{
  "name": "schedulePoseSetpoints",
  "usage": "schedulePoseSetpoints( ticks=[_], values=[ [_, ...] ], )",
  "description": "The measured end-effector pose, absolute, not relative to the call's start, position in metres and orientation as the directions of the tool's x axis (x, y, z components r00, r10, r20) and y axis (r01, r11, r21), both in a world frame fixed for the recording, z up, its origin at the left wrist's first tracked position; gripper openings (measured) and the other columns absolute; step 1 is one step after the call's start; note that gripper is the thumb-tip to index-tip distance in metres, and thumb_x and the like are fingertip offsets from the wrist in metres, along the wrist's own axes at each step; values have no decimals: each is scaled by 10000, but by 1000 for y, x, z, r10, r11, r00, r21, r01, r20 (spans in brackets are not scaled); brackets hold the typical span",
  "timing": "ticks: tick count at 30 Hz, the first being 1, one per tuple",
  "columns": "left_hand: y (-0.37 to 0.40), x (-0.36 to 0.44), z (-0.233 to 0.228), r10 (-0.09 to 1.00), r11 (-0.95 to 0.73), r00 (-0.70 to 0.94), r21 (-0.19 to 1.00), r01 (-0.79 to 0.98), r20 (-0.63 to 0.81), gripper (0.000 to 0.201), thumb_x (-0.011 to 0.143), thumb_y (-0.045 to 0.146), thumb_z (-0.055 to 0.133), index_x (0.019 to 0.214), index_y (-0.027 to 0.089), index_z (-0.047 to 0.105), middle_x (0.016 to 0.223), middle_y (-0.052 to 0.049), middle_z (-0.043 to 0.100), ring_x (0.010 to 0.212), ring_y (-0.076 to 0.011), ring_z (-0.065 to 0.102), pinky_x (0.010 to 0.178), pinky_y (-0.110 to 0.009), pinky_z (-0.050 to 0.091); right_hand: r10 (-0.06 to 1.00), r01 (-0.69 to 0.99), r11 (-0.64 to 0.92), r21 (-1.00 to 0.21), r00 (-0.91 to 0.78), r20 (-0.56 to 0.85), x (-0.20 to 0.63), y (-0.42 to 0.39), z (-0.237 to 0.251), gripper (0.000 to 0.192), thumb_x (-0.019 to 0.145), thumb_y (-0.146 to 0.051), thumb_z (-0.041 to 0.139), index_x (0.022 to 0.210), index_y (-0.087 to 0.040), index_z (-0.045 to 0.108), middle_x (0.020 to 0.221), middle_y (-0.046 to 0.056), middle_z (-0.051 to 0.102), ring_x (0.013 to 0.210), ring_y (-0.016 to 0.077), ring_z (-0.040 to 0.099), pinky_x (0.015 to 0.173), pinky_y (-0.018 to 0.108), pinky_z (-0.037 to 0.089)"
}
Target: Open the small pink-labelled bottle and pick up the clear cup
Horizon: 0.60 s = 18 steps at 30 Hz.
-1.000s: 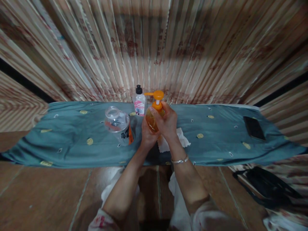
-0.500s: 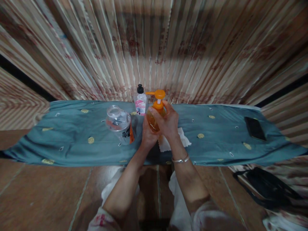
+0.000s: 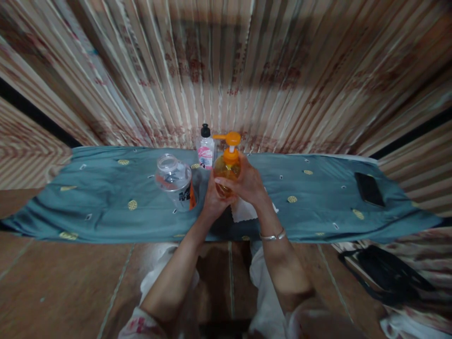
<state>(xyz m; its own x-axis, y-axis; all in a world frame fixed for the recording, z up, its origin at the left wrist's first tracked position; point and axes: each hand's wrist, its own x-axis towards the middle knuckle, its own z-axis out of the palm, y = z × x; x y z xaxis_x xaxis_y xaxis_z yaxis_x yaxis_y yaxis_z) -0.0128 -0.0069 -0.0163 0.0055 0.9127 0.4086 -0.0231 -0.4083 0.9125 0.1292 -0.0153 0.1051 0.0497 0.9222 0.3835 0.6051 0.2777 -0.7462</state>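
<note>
Between my hands is a pump bottle [image 3: 228, 168] of amber liquid with an orange pump head, its spout pointing left. My left hand [image 3: 216, 198] is closed around its lower left side. My right hand [image 3: 247, 181] wraps the right side, the thumb lying across the front. Just behind and left of it stands a clear bottle [image 3: 205, 151] with a black cap and a pink label. Farther left is a clear plastic jug [image 3: 176, 183] with dark lettering and an orange patch. A white cloth or tissue [image 3: 244, 212] lies under my right wrist.
A teal cloth with pineapple prints [image 3: 106, 188] covers the narrow table. A black phone-like object [image 3: 369, 189] lies at the right. Pleated curtains [image 3: 219, 70] hang close behind the table. A black bag [image 3: 386, 273] sits at the lower right, beside the tiled floor [image 3: 70, 282].
My right hand has slid lower on the pump bottle, its thumb now across the front, uncovering more of the amber body. Both hands still hold the bottle.
</note>
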Motion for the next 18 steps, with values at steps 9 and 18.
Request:
schedulePoseSetpoints(
  ticks=[9, 18],
  values=[
    [-6, -15, -2, 927, -368, 47, 927, -75, 372, 1030, 717, 349, 993, 1639, 271, 540, 1502, -162, 729, 1373, -394, 733, 1176, -585, 603, 934, 695, 208, -688, 68, 351, 115, -23, 113, 799, 819, -424, 959, 1516, -260, 604, 1175, 94, 888, 1072, 335, 868, 948, 461, 687],
    [8, -5, 21, 929, -360, -85, 933, 14, 360, 983, 685, 209, 1012, 1577, 247, 599, 1497, -141, 741, 1462, -390, 679, 1255, -528, 537, 960, 725, 179, -665, 18, 278, 124, -6, 154, 790, 859, -335, 939, 1541, -169, 578, 1327, 155, 852, 1244, 369, 831, 1075, 497, 664]
  ],
)
